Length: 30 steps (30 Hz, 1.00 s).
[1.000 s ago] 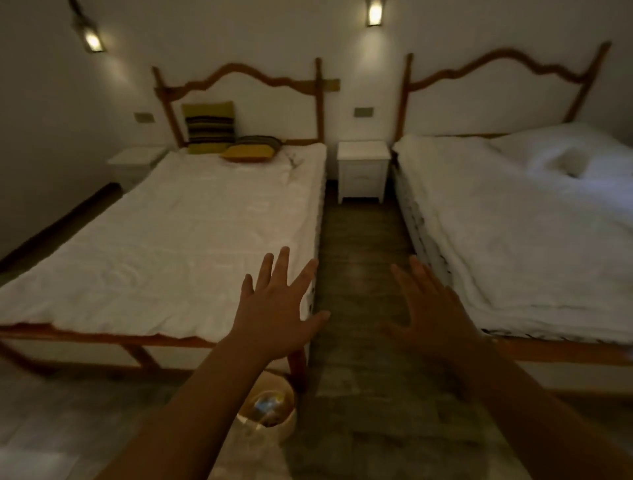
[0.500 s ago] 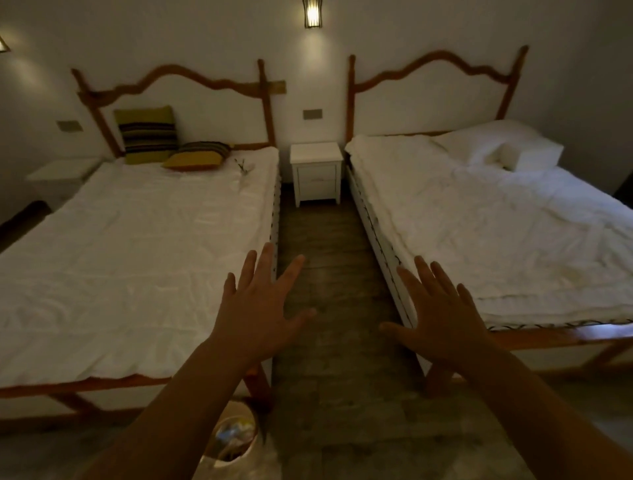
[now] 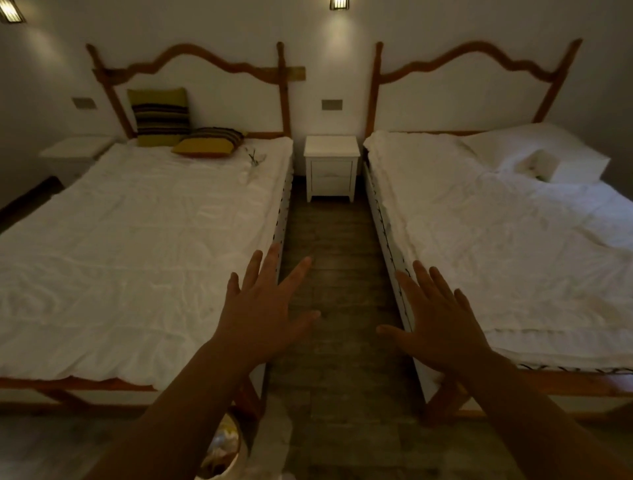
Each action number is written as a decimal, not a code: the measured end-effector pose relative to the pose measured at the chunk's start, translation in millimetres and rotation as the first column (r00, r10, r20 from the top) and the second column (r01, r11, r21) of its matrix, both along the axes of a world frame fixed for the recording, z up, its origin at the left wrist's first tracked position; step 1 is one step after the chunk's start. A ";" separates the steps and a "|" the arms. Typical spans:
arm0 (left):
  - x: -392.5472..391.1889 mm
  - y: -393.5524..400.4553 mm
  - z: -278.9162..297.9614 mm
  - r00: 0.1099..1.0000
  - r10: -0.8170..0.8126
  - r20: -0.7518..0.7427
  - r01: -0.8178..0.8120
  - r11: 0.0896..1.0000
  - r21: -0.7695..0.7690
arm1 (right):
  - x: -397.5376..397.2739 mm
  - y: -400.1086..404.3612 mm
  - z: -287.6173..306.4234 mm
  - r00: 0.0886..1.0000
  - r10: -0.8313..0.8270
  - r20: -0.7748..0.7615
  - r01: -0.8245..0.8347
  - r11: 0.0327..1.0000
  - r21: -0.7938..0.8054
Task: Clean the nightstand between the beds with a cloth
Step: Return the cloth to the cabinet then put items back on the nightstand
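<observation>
Both hands were out in front, palms down, fingers spread and holding nothing: the left hand point(image 3: 263, 308) over the near corner of the left bed point(image 3: 137, 257), the right hand point(image 3: 442, 322) at the edge of the right bed point(image 3: 513, 246). The white nightstand point(image 3: 331, 164) stood far off against the wall, between the headboards, well apart from the fingertips. Only bare wooden floor point(image 3: 335, 260) ran between. A basket point(image 3: 222, 452) sat near, under the left forearm.

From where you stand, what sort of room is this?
Probably a twin guest bedroom: two white-sheeted beds with wavy wooden headboards, a small white wooden nightstand between them, and caged wall lamps above.
</observation>
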<state>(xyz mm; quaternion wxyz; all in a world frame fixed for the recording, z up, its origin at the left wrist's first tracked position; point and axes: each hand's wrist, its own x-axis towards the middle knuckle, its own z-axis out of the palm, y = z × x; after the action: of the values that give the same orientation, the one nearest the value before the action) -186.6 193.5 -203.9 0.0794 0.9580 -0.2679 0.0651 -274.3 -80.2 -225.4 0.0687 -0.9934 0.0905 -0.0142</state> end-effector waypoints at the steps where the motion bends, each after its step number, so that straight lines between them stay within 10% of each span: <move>1: 13.1 -2.6 -1.6 1.000 0.003 -0.007 -0.003 1.000 0.003 | 13.3 -3.4 -0.9 1.000 -0.004 -0.007 0.004 1.000 0.000; 30: 501.0 -168.6 -31.8 0.997 -0.014 -0.075 0.022 0.994 0.104 | 474.5 -159.0 -27.1 0.994 -0.083 -0.067 0.090 0.990 0.108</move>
<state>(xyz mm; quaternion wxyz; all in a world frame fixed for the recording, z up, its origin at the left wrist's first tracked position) 314.4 24.9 -235.7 0.0393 0.9601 -0.2764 0.0146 200.2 -239.2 -252.6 0.1201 -0.9832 0.1364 0.0188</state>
